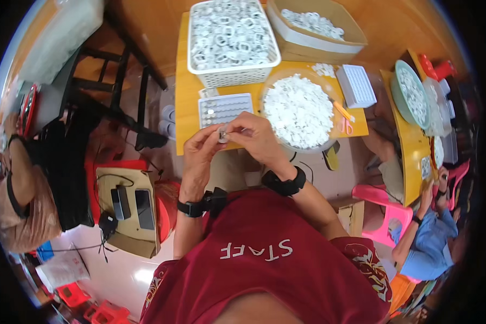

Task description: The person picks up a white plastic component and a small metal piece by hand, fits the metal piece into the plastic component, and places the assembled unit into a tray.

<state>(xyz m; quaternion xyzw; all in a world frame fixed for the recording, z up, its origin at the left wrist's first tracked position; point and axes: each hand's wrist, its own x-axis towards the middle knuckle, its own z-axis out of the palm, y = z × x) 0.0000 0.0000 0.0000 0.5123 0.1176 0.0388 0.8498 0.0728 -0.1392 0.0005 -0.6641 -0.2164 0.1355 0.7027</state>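
- The left hand [198, 153] pinches a small pale piece [222, 136] between thumb and fingers.
- The right hand [259, 141] grips the same piece from its side, so the piece sits between both hands' fingertips.
- Just beyond the hands lies a shallow tray [237, 102] with rows of slots.
- Right of the right hand stands a round bowl [302, 149] heaped with white pieces [298, 108].
- Farther beyond both hands is a white basket [235, 76].

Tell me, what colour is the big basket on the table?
The basket is white; it shows best in the head view.
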